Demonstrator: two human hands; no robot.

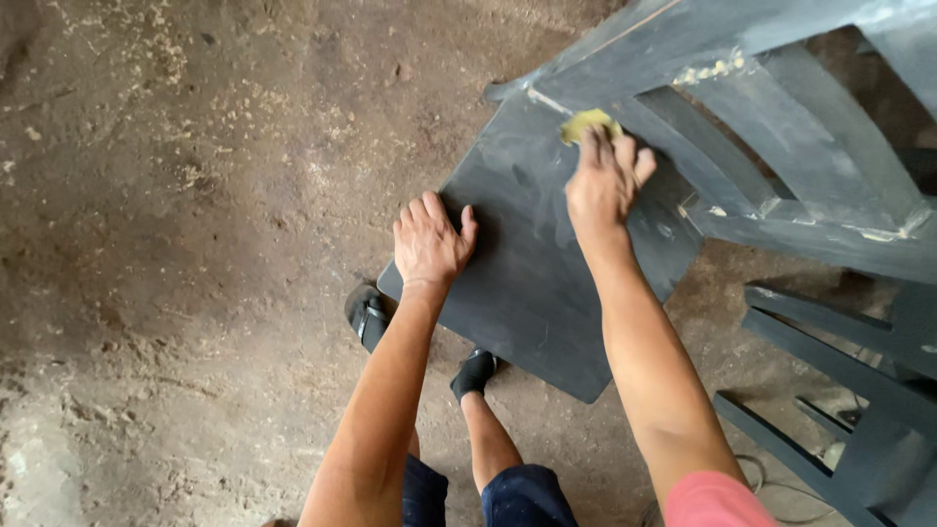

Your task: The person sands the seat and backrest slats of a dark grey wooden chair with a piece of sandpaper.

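A dark grey painted chair lies tipped, its flat seat (532, 263) facing up at me. My left hand (429, 242) rests flat on the seat's left edge, fingers together, holding nothing. My right hand (603, 181) presses a small yellow-green pad (586, 124) against the seat where it meets the chair's back slats (771, 127). Pale filler shows along the joints of the frame.
A bare dirt floor (176, 215) with scattered sawdust lies to the left. My sandalled feet (369, 314) stand under the seat's near edge. More dark chair frames (859, 390) crowd the right side, with a thin cable on the ground near them.
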